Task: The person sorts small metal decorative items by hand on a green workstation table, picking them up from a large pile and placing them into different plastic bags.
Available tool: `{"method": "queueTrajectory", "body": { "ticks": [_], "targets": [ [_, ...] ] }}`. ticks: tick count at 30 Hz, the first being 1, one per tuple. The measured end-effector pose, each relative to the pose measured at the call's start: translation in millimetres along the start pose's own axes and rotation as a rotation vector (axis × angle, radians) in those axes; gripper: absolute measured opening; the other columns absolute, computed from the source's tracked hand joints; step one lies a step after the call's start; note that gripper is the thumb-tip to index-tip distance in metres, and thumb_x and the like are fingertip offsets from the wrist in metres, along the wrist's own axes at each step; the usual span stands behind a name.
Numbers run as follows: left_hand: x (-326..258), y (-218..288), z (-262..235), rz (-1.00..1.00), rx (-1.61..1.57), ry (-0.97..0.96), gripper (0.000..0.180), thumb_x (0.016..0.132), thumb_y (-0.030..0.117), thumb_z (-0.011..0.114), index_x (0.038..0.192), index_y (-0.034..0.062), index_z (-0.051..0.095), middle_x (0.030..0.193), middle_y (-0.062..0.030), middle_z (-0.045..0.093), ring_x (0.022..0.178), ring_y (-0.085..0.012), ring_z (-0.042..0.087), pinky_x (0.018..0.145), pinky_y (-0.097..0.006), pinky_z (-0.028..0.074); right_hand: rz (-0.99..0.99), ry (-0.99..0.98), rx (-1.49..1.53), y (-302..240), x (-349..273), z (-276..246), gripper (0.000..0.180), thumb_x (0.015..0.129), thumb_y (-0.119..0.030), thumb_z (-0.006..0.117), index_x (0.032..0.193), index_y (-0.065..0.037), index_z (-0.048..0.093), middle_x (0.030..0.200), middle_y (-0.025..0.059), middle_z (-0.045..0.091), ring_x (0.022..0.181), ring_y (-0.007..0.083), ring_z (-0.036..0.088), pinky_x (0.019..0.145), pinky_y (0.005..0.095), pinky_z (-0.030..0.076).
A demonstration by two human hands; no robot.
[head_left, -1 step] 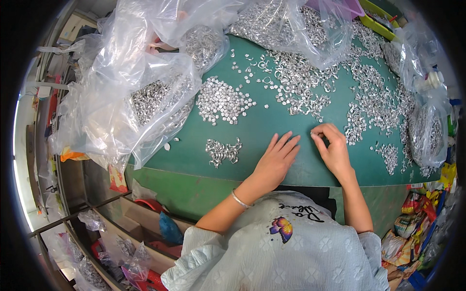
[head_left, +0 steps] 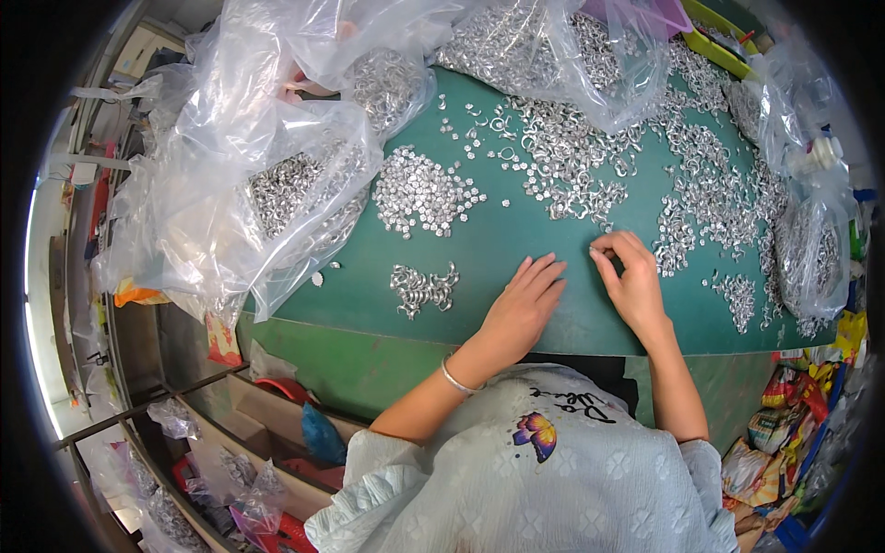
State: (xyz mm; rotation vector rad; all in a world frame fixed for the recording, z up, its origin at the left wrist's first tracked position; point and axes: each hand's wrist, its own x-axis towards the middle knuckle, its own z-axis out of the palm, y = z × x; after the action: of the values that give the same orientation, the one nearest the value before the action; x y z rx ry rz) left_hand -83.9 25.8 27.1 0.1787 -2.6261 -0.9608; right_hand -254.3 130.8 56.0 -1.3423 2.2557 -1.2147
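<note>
My left hand [head_left: 523, 309] lies palm down on the green tabletop [head_left: 553, 241], fingers stretched out and holding nothing visible. To its right is my right hand [head_left: 631, 281], its thumb and forefinger pinched together above the table. Whatever they may hold is hidden or too small to name. Left of my left hand sits a small cluster of silvery curved metal pieces [head_left: 424, 288], seemingly open rings. Beyond it is a heap of small silvery flower-shaped pieces [head_left: 422, 192]. A larger spread of silvery rings [head_left: 572, 161] lies past both hands.
Clear plastic bags of metal pieces [head_left: 313, 198] crowd the left and far side. More loose rings [head_left: 714, 198] cover the right side, beside another filled bag [head_left: 811, 253]. A yellow-green tray [head_left: 714, 41] is at the far right. Drawers with bags [head_left: 249, 405] stand lower left.
My left hand's fingers have shifted very slightly toward me. The right hand has stayed almost still, and the metal pieces lie as before.
</note>
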Motion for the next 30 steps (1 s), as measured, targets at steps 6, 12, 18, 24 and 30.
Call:
{"method": "queueTrajectory", "body": {
  "ticks": [6, 12, 18, 24, 30],
  "targets": [
    [-26, -1, -12, -0.155, -0.027, 0.173, 0.019, 0.079, -0.004, 0.066, 0.098, -0.0003, 0.063, 0.104, -0.0132, 0.055, 0.112, -0.0349, 0.056, 0.104, -0.053, 0.040, -0.456, -0.139, -0.360, -20, 55, 78, 0.013, 0.077, -0.012, 0.070, 0.088, -0.007, 0.065, 0.092, 0.0049, 0.059, 0.095, 0.0244, 0.053, 0.081, 0.0380, 0.040],
    [-46, -9, -24, -0.302, 0.237, 0.366, 0.018, 0.079, -0.008, 0.064, 0.095, 0.0008, 0.064, 0.098, -0.0108, 0.058, 0.108, -0.0317, 0.057, 0.108, -0.057, 0.031, -0.359, 0.122, -0.159, -23, 64, 72, 0.024, 0.078, -0.012, 0.071, 0.100, -0.007, 0.065, 0.108, 0.0084, 0.059, 0.106, 0.0279, 0.052, 0.091, 0.0408, 0.038],
    [-46, -11, -26, -0.343, 0.284, 0.414, 0.020, 0.081, -0.007, 0.062, 0.099, 0.0010, 0.064, 0.105, -0.0104, 0.058, 0.110, -0.0315, 0.056, 0.109, -0.058, 0.028, -0.111, -0.008, -0.521, 29, 16, 17, 0.057, 0.085, -0.026, 0.068, 0.135, -0.006, 0.049, 0.142, 0.0164, 0.043, 0.136, 0.0419, 0.032, 0.109, 0.0552, 0.028],
    [1, 3, -22, -0.296, 0.110, 0.308, 0.038, 0.081, -0.006, 0.062, 0.118, 0.0035, 0.059, 0.126, -0.0139, 0.054, 0.119, -0.0346, 0.050, 0.104, -0.052, 0.034, -0.269, -0.178, -0.372, 31, -14, -17, 0.037, 0.085, -0.011, 0.066, 0.120, -0.005, 0.059, 0.133, 0.0122, 0.053, 0.128, 0.0330, 0.044, 0.105, 0.0472, 0.036],
    [62, -16, -5, -0.216, 0.295, 0.119, 0.043, 0.082, -0.004, 0.059, 0.124, 0.0037, 0.056, 0.127, -0.0162, 0.049, 0.114, -0.0350, 0.048, 0.098, -0.047, 0.038, -0.168, 0.181, -0.222, 56, -3, -28, 0.020, 0.080, 0.006, 0.063, 0.099, 0.001, 0.066, 0.114, 0.0131, 0.063, 0.096, 0.0313, 0.060, 0.082, 0.0387, 0.049]
  ]
}}
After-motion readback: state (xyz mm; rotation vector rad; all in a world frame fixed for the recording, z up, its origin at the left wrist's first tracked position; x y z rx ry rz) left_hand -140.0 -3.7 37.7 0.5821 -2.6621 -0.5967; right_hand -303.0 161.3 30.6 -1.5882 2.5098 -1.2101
